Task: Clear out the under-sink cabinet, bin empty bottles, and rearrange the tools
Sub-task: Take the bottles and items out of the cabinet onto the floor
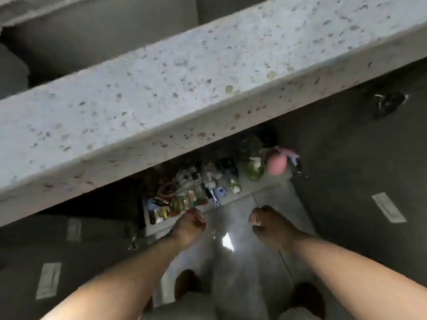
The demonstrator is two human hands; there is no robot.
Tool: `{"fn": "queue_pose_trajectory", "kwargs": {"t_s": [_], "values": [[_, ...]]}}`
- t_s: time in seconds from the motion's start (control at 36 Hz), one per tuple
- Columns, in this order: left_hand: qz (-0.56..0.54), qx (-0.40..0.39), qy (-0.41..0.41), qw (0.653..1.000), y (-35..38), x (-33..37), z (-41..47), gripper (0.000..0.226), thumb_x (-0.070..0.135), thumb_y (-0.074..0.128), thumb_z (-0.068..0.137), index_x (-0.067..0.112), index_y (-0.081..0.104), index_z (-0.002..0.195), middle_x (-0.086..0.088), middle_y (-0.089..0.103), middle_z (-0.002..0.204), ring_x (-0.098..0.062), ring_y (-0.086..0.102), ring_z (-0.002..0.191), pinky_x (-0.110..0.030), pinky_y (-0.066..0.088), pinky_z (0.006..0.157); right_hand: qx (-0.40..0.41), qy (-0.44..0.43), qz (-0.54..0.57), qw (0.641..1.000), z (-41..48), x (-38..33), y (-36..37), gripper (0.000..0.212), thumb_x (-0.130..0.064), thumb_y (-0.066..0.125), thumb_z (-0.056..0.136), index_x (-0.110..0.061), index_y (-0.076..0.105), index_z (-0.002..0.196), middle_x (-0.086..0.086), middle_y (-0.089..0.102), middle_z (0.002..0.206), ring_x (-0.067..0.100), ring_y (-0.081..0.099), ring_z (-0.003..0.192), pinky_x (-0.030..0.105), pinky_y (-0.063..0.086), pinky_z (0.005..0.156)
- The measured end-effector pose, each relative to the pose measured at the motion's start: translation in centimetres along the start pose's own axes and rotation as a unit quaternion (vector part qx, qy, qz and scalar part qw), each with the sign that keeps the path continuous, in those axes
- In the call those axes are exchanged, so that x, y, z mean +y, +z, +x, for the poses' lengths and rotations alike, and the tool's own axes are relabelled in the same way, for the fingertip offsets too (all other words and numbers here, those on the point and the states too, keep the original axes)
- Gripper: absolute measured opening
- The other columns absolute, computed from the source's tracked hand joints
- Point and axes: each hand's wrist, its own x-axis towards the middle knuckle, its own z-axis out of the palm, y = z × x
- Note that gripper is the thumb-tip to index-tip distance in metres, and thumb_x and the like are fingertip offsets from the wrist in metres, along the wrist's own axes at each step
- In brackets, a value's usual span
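Person stands over the open under-sink cabinet (275, 181), with the terrazzo countertop (161, 100) hiding most of it. Left hand (189, 224) and right hand (265, 224) hang side by side at 6 o'clock from the clutter. Both have fingers curled in and nothing visibly in them. The left knuckles sit just beside something red at the shelf lip - contact unclear, frame is blurred.

The stuff to clear lies along the front edge of the shelf:
- **Small jars** (182, 200) at 11 o'clock of the left hand. They look like glass, so probably fragile and slick; best held round the body, one at a time.
- **Blue-handled tool** (216, 199) pokes out at 12 o'clock between the hands. Likely stiff and light, so take it by the handle.
- **Green bottle** (254, 168) with a pale top at 12 o'clock of the right hand. How full it is can't be told, so weight is unknown - grip low on the body, not the cap.
- **Pink round thing** (276, 163) just beside the bottle at its 3 o'clock. It looks soft and light, but what it is isn't clear.

Grey doors stand open at 9 and 3 o'clock.
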Motion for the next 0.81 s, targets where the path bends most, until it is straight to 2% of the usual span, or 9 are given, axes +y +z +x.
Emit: {"fn": "queue_pose_trajectory", "kwargs": {"t_s": [0.11,0.19,0.28,0.42,0.47,0.56,0.67,0.72,0.81], "values": [[-0.009,0.067,0.022,0.997,0.2,-1.8,5.9,0.041,0.011,0.07,0.093,0.012,0.06,0.133,-0.016,0.06,0.138,-0.031,0.057,0.129,-0.018,0.043,0.096,0.039,-0.02,0.006,0.999,5.9,1.4,2.3,0.025,-0.02,0.056,0.093,-0.021,0.058,0.118,0.0,0.049,0.118,0.016,0.057,0.103,0.025,0.045,0.087],[-0.044,0.167,0.018,0.985,0.5,-3.1,10.1,0.066,0.016,0.079,0.085,0.004,0.048,0.142,-0.019,0.056,0.14,-0.037,0.055,0.129,-0.032,0.045,0.106,0.062,-0.047,0.001,0.997,10.6,2.9,3.8,0.028,-0.017,0.057,0.093,-0.017,0.059,0.121,0.007,0.053,0.12,0.023,0.059,0.105,0.031,0.047,0.093],[-0.012,0.286,0.006,0.958,0.2,-3.9,13.2,0.069,0.032,0.078,0.079,0.014,0.049,0.138,-0.013,0.059,0.131,-0.033,0.058,0.117,-0.027,0.046,0.095,0.081,-0.079,-0.012,0.994,14.4,4.1,4.9,0.032,-0.014,0.058,0.094,-0.01,0.062,0.125,0.012,0.056,0.124,0.026,0.058,0.113,0.027,0.044,0.098],[-0.035,0.302,-0.049,0.951,0.9,-4.9,17.1,0.108,0.061,0.075,0.077,0.016,0.018,0.158,-0.017,0.044,0.151,-0.035,0.049,0.134,-0.041,0.046,0.109,0.125,-0.105,0.068,0.984,16.7,4.7,6.7,0.022,-0.006,0.058,0.089,-0.02,0.064,0.104,0.006,0.06,0.104,0.021,0.064,0.094,0.037,0.054,0.089],[-0.04,0.289,-0.056,0.955,0.9,-5.0,18.5,0.108,0.06,0.072,0.08,0.014,0.014,0.158,-0.017,0.044,0.152,-0.035,0.05,0.135,-0.042,0.046,0.109,0.116,-0.107,0.076,0.985,16.7,4.8,7.2,0.024,-0.009,0.057,0.089,-0.03,0.061,0.099,0.001,0.061,0.1,0.014,0.063,0.089,0.032,0.054,0.085],[-0.034,0.275,-0.068,0.958,0.7,-5.6,19.7,0.094,0.056,0.071,0.084,0.012,0.026,0.154,-0.016,0.051,0.147,-0.035,0.054,0.131,-0.04,0.049,0.105,0.112,-0.096,0.095,0.984,15.7,4.7,7.9,0.022,-0.011,0.058,0.091,-0.032,0.062,0.097,-0.003,0.062,0.098,0.012,0.063,0.088,0.023,0.051,0.076],[-0.103,0.264,-0.059,0.957,0.5,-6.4,18.9,0.067,0.044,0.079,0.079,0.016,0.053,0.134,-0.012,0.065,0.133,-0.032,0.063,0.119,-0.039,0.054,0.1,0.132,-0.06,0.172,0.974,12.9,3.9,8.6,0.022,0.0,0.053,0.092,-0.016,0.064,0.1,0.004,0.062,0.088,0.024,0.065,0.079,0.035,0.054,0.075],[-0.146,0.255,-0.041,0.955,0.8,-6.6,17.7,0.063,0.042,0.082,0.077,0.015,0.059,0.129,-0.011,0.068,0.127,-0.031,0.066,0.113,-0.04,0.055,0.097,0.108,-0.046,0.209,0.971,11.6,3.2,9.0,0.02,-0.001,0.053,0.094,-0.014,0.062,0.106,0.004,0.06,0.087,0.018,0.062,0.074,0.032,0.051,0.069],[-0.259,0.216,0.021,0.941,2.1,-6.0,15.6,0.057,0.035,0.086,0.073,0.015,0.062,0.12,-0.009,0.073,0.111,-0.03,0.072,0.098,-0.046,0.06,0.089,0.089,-0.026,0.27,0.958,10.4,1.6,8.9,0.027,-0.016,0.061,0.097,-0.02,0.056,0.123,0.004,0.061,0.096,0.017,0.064,0.086,0.028,0.049,0.071]]}}
